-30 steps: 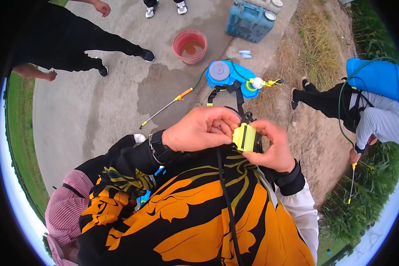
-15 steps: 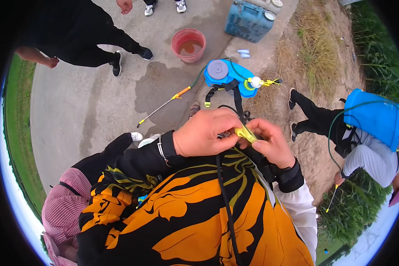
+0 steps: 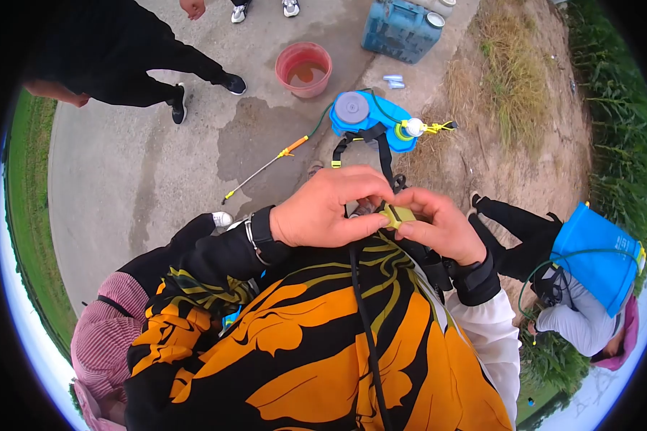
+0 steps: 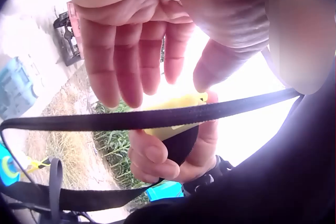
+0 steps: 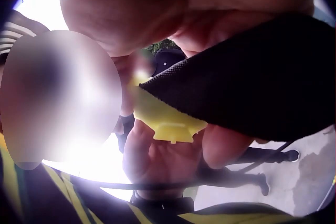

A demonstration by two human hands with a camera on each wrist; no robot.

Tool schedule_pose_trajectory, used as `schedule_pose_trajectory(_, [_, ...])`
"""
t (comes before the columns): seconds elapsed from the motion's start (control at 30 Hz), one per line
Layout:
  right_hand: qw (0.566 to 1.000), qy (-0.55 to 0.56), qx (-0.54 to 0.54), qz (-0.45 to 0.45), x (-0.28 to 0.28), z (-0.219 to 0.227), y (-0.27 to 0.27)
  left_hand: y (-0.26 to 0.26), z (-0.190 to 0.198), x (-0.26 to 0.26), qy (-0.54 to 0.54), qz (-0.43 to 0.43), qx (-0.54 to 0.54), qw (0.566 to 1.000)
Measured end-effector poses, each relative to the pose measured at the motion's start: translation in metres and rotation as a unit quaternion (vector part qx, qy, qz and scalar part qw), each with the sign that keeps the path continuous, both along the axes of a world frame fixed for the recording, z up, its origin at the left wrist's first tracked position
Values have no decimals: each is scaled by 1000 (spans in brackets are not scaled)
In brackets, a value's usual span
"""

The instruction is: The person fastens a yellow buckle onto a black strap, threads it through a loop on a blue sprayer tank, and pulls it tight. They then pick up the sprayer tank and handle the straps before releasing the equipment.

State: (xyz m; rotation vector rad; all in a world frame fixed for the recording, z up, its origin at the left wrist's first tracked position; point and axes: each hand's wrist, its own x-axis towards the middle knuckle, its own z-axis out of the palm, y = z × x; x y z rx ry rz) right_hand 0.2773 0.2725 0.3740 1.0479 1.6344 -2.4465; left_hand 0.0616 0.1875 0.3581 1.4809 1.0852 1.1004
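A yellow plastic buckle (image 3: 398, 215) sits between my two hands in front of my chest. My right hand (image 3: 442, 226) grips it with thumb and fingers. My left hand (image 3: 327, 208) pinches its near end, thumb right at the edge. In the right wrist view, a wide black strap (image 5: 252, 82) runs across the buckle (image 5: 170, 121), covering part of it. Seen from the left wrist, a thin dark cord (image 4: 105, 123) crosses before the buckle, and the left fingers (image 4: 126, 71) reach down toward it.
Ahead on the concrete stand a blue backpack sprayer (image 3: 379, 126) with its spray wand (image 3: 266, 172), a red bucket (image 3: 304, 70) and a blue jerrycan (image 3: 402, 32). A person wearing another blue sprayer tank (image 3: 597, 251) bends at right. Others stand at left.
The buckle has turned in my hands, from its broad face to edge-on and partly back. The person with the sprayer tank has moved down the view at right.
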Motion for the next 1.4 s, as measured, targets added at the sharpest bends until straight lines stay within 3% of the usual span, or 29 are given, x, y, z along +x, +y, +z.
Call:
schedule_pose_trajectory(0.07, [999, -11, 33, 6, -3, 4, 1, 3, -1, 1, 10, -14, 37, 999])
schedule_pose_trajectory(0.23, [982, -4, 188, 32, -6, 7, 1, 6, 6, -4, -11, -59, -19, 998])
schedule_pose_trajectory(0.43, [951, -22, 302, 65, -11, 16, -1, 8, 7, -2, -2, -69, -46, 997])
schedule_pose_trajectory(0.67, [933, -32, 351, 69, -12, 22, -4, 10, 7, -2, 24, -90, -44, 995])
schedule_pose_trajectory(0.93, [897, -38, 438, 48, -18, 22, -17, 0, 9, 7, 84, -35, 1, 996])
schedule_pose_trajectory(1.03, [898, -59, 427, 88, -16, 23, -17, -2, 11, 9, 96, -43, 2, 994])
schedule_pose_trajectory(1.4, [917, -23, 395, 59, -12, 18, -27, -11, 11, 11, 87, -59, -55, 993])
